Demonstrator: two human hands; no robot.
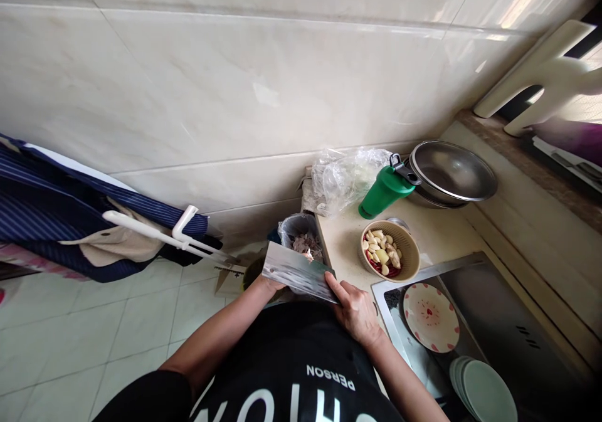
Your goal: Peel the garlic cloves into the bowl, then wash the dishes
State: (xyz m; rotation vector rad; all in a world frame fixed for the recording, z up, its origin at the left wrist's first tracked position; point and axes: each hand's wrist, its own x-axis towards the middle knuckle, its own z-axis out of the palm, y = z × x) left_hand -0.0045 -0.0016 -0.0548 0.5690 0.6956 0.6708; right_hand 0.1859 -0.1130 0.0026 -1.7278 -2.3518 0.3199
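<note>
My right hand is wrapped round the handle end of a cleaver, the index finger lying along the blade. The broad blade is held out in front of my body, over the edge of a lined trash bin. Behind the blade is my left hand; its fingers are hidden, so I cannot see what they hold. Pale scraps lie in the bin, just beyond the blade. On the counter to the right, a beige basket contains peeled garlic cloves, a piece of ginger and red chillies.
A green shaker bottle, clear plastic bags and metal bowls stand along the counter by the wall. The sink at right has a patterned plate and stacked plates. Clothes hang on the left.
</note>
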